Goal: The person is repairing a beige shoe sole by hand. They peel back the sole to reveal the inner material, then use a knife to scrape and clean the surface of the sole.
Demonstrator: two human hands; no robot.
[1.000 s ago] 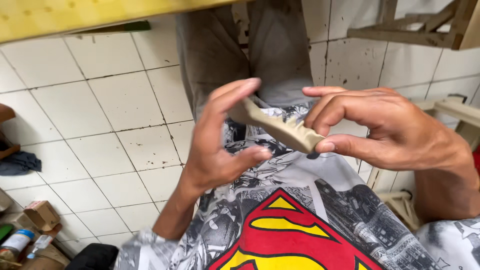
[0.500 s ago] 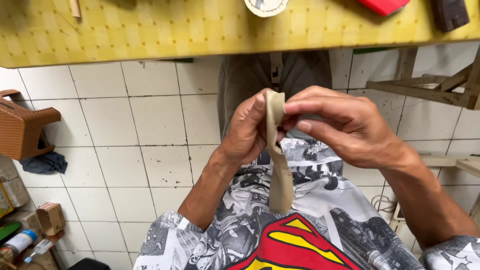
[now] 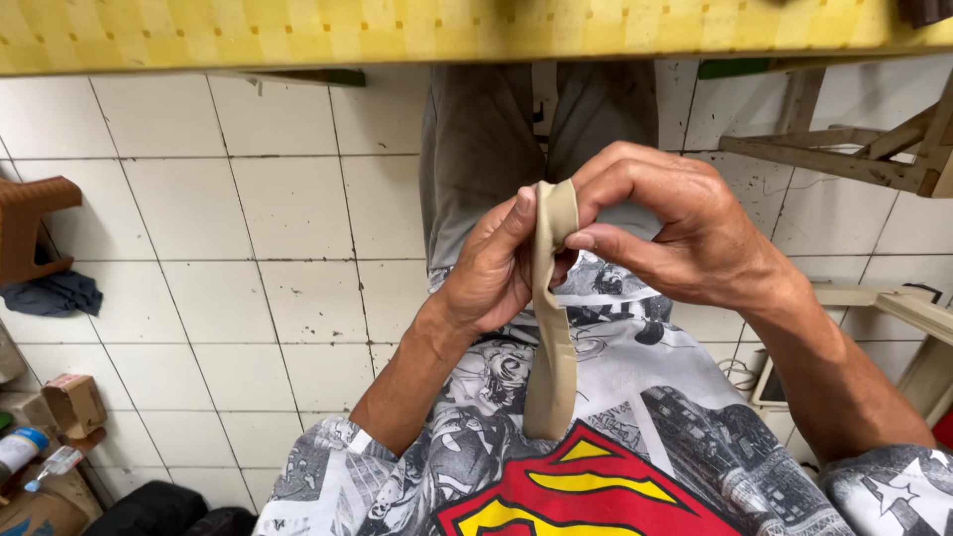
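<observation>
Here, both hands meet in front of the person's chest, above the white tiled floor (image 3: 199, 228). The left hand (image 3: 486, 273) and the right hand (image 3: 670, 223) both pinch the folded top of a tan strip of soft material (image 3: 552, 318), thumbs and fingertips closed on it. The strip's long end hangs straight down over the printed shirt (image 3: 615, 467). A yellow table edge (image 3: 298, 35) runs overhead.

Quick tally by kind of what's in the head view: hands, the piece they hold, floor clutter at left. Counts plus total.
Hands: 2, left hand and right hand, both pinching the strip
Beige strip: 1, hanging down from the fingers
Brown stool: 1
Dark blue cloth: 1
Small cardboard box: 1
Blue-capped bottle: 1
Total: 7
</observation>
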